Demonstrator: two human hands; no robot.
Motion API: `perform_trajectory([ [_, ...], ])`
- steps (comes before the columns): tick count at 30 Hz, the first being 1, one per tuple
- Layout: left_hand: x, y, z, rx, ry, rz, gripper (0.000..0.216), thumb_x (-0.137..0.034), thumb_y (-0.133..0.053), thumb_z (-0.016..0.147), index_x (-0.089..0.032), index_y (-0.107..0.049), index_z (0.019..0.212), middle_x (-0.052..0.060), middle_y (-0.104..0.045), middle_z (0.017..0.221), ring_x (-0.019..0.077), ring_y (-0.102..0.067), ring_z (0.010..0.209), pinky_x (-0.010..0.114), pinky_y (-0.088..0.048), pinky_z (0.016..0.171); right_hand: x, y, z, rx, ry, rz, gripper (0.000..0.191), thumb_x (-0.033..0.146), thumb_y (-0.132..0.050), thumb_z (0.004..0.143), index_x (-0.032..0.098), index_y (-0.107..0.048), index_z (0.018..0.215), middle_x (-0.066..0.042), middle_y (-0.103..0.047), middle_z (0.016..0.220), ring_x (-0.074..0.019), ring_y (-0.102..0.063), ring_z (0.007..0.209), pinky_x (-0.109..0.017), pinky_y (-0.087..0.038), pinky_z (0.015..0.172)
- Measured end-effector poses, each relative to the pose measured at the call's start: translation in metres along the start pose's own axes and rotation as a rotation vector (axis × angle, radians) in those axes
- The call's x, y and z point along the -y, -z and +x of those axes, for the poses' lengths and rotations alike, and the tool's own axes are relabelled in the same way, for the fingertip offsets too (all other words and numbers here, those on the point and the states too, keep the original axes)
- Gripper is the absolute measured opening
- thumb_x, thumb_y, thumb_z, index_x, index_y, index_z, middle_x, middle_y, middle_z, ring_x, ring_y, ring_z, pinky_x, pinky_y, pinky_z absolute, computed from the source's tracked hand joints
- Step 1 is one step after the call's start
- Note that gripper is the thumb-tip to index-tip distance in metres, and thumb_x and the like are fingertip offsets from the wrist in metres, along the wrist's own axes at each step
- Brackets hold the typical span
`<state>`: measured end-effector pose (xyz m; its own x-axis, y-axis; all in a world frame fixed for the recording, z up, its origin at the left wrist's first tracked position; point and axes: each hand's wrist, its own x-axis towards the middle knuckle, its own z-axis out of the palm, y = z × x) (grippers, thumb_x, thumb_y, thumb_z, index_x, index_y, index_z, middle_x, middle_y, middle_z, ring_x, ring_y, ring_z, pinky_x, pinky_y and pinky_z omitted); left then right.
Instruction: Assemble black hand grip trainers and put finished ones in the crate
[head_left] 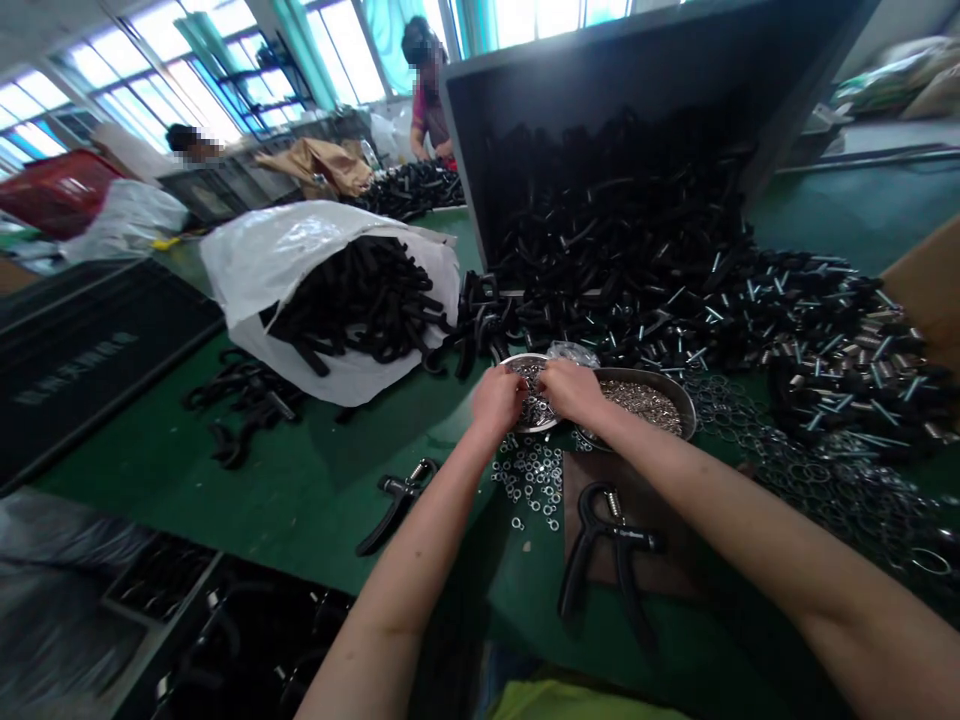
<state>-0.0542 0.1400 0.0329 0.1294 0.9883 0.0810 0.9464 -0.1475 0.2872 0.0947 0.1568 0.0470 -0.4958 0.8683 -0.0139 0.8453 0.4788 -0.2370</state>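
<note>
Nearest, a black spring grip (627, 538) is found lying flat, partly on a brown mat (583, 472), presumably so that the table (319, 505) is spared scratches. Farther left, a second spring grip (400, 490) is partly covered by the left forearm. Small metal rings (531, 484) are scattered just before a round metal bowl (541, 428), into which the fingers of the left hand (498, 402) and right hand (573, 390) are dipped. Both hands are curled narrow; whether anything is pinched cannot be told. By its rim, the bowl's loose contents are apparently kept from spreading. Beside it, fine metal pieces are held in an oval tray (688, 405), likely for easy reach. Beyond, black handles are contained in a white sack (281, 235) and a tilted bin (466, 165), the latter's opening probably faced forward for access.
</note>
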Motion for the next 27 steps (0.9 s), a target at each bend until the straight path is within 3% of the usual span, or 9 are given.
perform_trajectory([
  [6,-0.003,-0.002,0.014,0.094,-0.019,0.022,0.017,-0.018,-0.058,0.077,-0.017,-0.072,0.086,0.012,-0.066,0.104,0.0261,-0.057,0.102,0.032,-0.045,0.083,0.002,-0.015,0.01,-0.013,0.001,0.028,0.022,0.013,-0.046,0.085,0.012,-0.067,0.091,-0.018,-0.065,0.104,-0.0266,-0.055,0.103,-0.034,-0.042,0.081],
  [12,-0.001,-0.007,0.02,0.148,-0.018,-0.037,0.009,-0.022,-0.064,0.073,-0.019,-0.07,0.079,0.008,-0.066,0.105,0.0235,-0.058,0.1,0.029,-0.044,0.084,-0.005,-0.006,-0.001,-0.08,-0.064,0.188,0.015,0.021,-0.054,0.084,0.017,-0.063,0.093,-0.011,-0.068,0.094,-0.0225,-0.06,0.093,-0.032,-0.042,0.078],
  [16,0.001,-0.009,0.02,0.104,0.024,-0.14,0.01,-0.02,-0.06,0.077,-0.017,-0.066,0.084,0.01,-0.067,0.101,0.0247,-0.059,0.098,0.032,-0.043,0.085,-0.013,0.008,-0.039,-0.132,-0.07,0.341,0.017,0.023,-0.052,0.085,0.017,-0.062,0.098,-0.005,-0.069,0.092,-0.0152,-0.061,0.085,-0.026,-0.044,0.076],
  [20,0.0,-0.003,0.011,0.022,0.087,-0.328,0.018,-0.02,-0.051,0.085,-0.016,-0.06,0.1,0.011,-0.068,0.095,0.0238,-0.062,0.092,0.035,-0.044,0.084,-0.026,0.009,-0.1,-0.113,-0.073,0.494,0.016,0.023,-0.053,0.084,0.018,-0.067,0.087,-0.004,-0.068,0.091,-0.0152,-0.062,0.083,-0.027,-0.045,0.075],
  [24,-0.007,-0.003,-0.02,0.036,0.108,-0.58,0.023,-0.021,-0.044,0.089,-0.015,-0.057,0.107,0.007,-0.07,0.088,0.0154,-0.065,0.072,0.029,-0.051,0.072,-0.034,-0.009,-0.148,-0.024,-0.099,0.584,0.017,0.017,-0.05,0.081,0.018,-0.068,0.081,-0.004,-0.066,0.088,-0.0157,-0.061,0.078,-0.03,-0.046,0.074],
  [27,-0.016,-0.009,-0.057,0.125,0.14,-0.848,0.024,-0.027,-0.046,0.088,-0.012,-0.059,0.101,0.01,-0.071,0.09,0.0133,-0.065,0.069,0.028,-0.053,0.068,-0.033,-0.022,-0.161,-0.033,-0.13,0.593,0.016,0.016,-0.05,0.08,0.018,-0.065,0.086,-0.003,-0.067,0.088,-0.0156,-0.062,0.08,-0.03,-0.047,0.075],
])
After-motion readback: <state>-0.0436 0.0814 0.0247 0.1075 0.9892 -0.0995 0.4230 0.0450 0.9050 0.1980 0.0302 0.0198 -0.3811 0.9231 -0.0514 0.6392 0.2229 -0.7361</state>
